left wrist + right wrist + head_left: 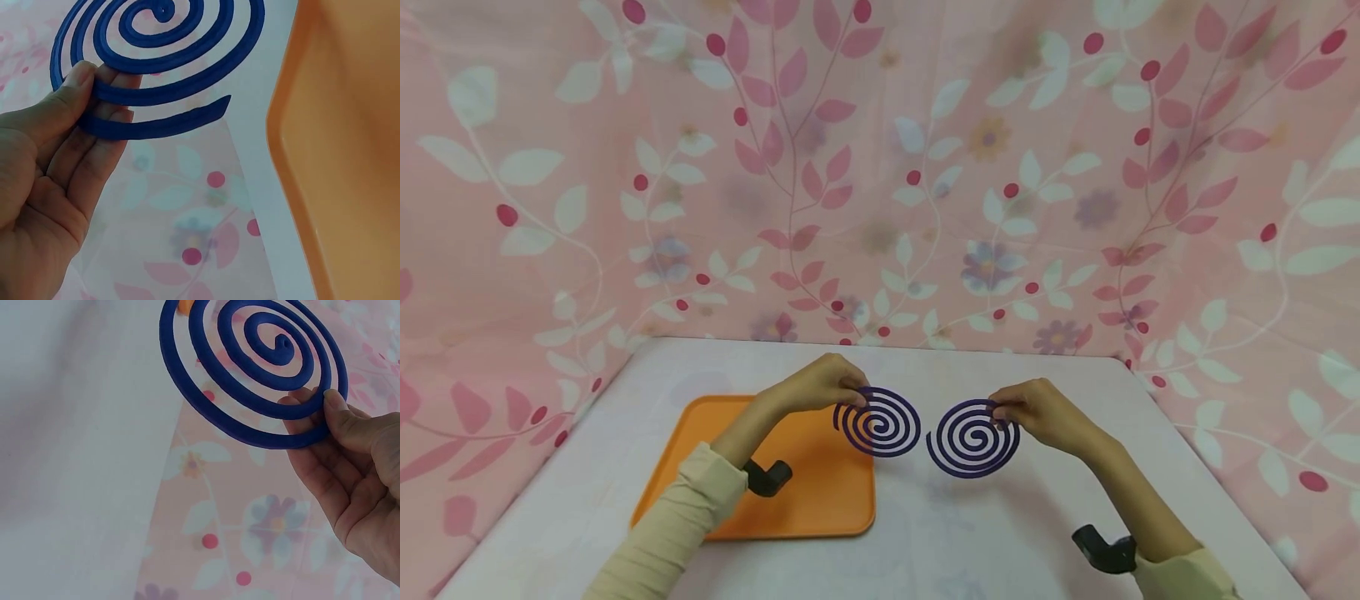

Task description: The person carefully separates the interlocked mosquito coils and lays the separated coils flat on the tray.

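A left blue spiral coil [880, 427] and a right blue spiral coil [976, 435] are held side by side above the white table [947, 533], a narrow gap between them; both being round, no long axis is shown. The left is pinched by the left hand [829, 384], extending rightward past the orange tray [820, 508]; the right, extending leftward, is pinched by the right hand [1036, 408]. No writing can be read.

A draped booth: floral cloth [880, 175] (pink) behind a white table [970, 542].
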The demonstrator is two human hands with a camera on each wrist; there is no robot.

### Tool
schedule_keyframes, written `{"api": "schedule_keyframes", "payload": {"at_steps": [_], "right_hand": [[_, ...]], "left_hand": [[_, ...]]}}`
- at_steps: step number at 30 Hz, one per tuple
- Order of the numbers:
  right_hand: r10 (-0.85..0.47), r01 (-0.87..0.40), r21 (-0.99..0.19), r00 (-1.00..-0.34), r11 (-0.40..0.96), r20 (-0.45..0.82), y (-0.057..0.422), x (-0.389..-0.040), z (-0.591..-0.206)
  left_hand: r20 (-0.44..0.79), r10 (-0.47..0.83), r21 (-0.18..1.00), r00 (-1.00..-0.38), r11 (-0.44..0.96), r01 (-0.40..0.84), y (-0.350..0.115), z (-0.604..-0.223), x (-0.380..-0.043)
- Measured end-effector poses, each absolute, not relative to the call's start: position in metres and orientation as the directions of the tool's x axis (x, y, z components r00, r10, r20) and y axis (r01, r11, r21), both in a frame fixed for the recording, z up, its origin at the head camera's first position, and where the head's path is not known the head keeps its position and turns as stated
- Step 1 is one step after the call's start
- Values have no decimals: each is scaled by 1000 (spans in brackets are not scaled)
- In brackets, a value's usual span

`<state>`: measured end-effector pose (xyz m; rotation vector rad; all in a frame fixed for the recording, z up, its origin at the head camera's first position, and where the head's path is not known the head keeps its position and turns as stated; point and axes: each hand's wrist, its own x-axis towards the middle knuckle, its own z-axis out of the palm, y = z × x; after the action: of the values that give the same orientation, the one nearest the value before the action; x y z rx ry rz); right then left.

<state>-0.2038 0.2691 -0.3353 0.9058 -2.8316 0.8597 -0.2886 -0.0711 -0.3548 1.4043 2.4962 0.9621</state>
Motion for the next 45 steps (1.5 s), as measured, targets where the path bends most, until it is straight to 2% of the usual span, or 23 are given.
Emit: {"api": "schedule_keyframes", "payload": {"at_steps": [2, 5, 10, 14, 18, 25, 35, 39, 45], "right_hand": [[-514, -544, -491, -832, 680, 211, 269, -205, -336], [-501, -541, -487, -836, 686, 223, 270, -206, -336], [-470, -509, -509, -856, 694, 215, 270, -207, -336], [-458, -484, -548, -867, 682, 197, 271, -208, -336], [-457, -478, -564, -869, 673, 191, 271, -210, -336], [-437, -475, -544, -875, 692, 208, 271, -210, -338], [-428, -470, -555, -878, 686, 215, 274, -210, -344], [-417, -471, -554, -879, 687, 231, 275, -210, -344], [-397, -448, -572, -891, 687, 222, 275, -212, -345]], "left_hand": [[234, 791, 515, -565, 391, 762, -74, -355, -287], [303, 759, 344, -576, 476, 809, -80, -355, -279], [397, 708, 47, -583, 619, 784, -98, -355, -256], [440, 716, -127, -541, 646, 753, -121, -363, -242], [435, 753, -229, -494, 623, 748, -141, -377, -232], [440, 788, -321, -429, 585, 745, -157, -398, -221], [375, 857, -441, -353, 500, 745, -142, -440, -208], [371, 853, -437, -368, 510, 741, -139, -447, -205], [341, 840, -371, -421, 532, 761, -138, -445, -203]]}}
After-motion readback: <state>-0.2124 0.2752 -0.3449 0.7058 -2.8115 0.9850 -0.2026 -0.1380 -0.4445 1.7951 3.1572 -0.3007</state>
